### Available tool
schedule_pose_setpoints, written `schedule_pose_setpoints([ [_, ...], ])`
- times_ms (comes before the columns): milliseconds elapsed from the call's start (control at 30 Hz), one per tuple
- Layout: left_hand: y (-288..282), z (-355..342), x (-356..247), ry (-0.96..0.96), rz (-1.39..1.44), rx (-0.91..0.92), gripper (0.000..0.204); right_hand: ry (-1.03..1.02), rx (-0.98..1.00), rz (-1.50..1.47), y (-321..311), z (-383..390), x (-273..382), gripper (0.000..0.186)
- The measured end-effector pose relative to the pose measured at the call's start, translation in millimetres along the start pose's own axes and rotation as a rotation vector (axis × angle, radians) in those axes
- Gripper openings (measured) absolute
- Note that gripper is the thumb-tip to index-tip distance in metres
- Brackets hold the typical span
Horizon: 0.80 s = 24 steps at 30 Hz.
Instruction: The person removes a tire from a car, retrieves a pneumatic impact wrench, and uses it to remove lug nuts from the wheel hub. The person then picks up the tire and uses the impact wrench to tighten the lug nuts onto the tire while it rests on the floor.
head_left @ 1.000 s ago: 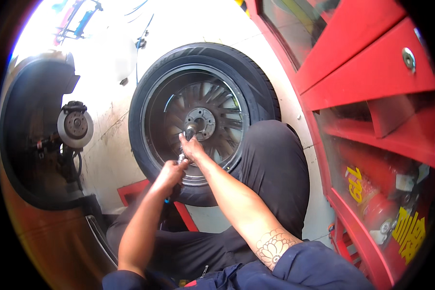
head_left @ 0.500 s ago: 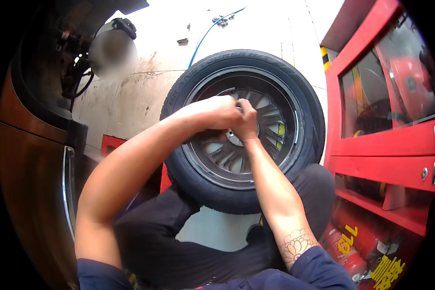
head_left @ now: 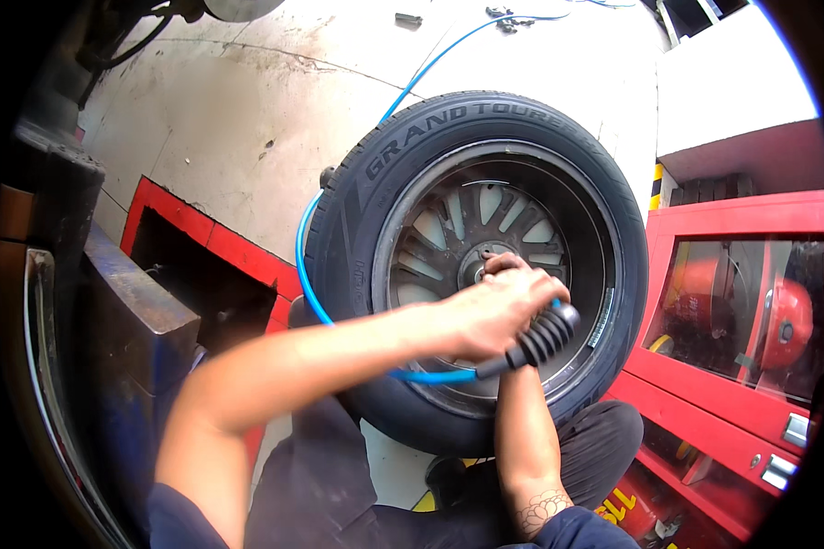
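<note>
A black tyre [head_left: 352, 183] on a grey alloy wheel [head_left: 604, 247] stands tilted between my knees, its inner side facing me. My left hand [head_left: 490, 316] is closed on a black air tool with a ribbed grip [head_left: 551, 335], over the wheel's hollow. From the tool's end a blue hose [head_left: 441, 377] runs under my left forearm. My right hand [head_left: 505, 263] lies mostly hidden beneath the left one; its curled fingertips show near the hub [head_left: 474, 267], and what they grip is hidden. The ribbed grip crosses above my right wrist.
A red cabinet [head_left: 751, 384] with a glass door stands close on the right. At the left are a rusty metal edge [head_left: 146, 293] and a red-framed floor opening [head_left: 178, 215]. The hose loops past the tyre to small dark parts [head_left: 511, 20] on the pale floor.
The view has shifted, and the wheel now sits further right. The ribbed tool has come into sight at my hands, and its hose now curves round the tyre's left side.
</note>
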<state>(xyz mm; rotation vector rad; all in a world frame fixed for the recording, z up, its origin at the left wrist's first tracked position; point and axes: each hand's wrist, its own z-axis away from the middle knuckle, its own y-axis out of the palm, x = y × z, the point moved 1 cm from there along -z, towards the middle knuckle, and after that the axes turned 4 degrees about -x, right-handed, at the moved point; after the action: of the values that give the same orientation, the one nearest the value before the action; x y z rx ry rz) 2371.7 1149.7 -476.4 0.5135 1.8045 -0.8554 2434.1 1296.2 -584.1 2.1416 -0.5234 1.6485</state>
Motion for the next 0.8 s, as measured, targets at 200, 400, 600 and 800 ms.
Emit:
schedule_pose_setpoints([
  [200, 66, -15, 16, -0.229, 0.265, -0.241, 0.037, 0.115, -0.031, -0.011, 5, 33, -3, 0.014],
  [400, 83, -39, 25, -0.242, 0.258, -0.246, 0.038, 0.144, -0.002, -0.015, 9, 25, -10, 0.016],
  [600, 65, -58, 27, -0.275, 0.155, -0.292, 0.037, 0.156, 0.025, -0.027, 8, 17, -16, 0.017],
  [800, 57, -55, 26, -0.294, 0.222, -0.335, 0.039, 0.172, 0.04, -0.036, 12, 11, -19, 0.019],
])
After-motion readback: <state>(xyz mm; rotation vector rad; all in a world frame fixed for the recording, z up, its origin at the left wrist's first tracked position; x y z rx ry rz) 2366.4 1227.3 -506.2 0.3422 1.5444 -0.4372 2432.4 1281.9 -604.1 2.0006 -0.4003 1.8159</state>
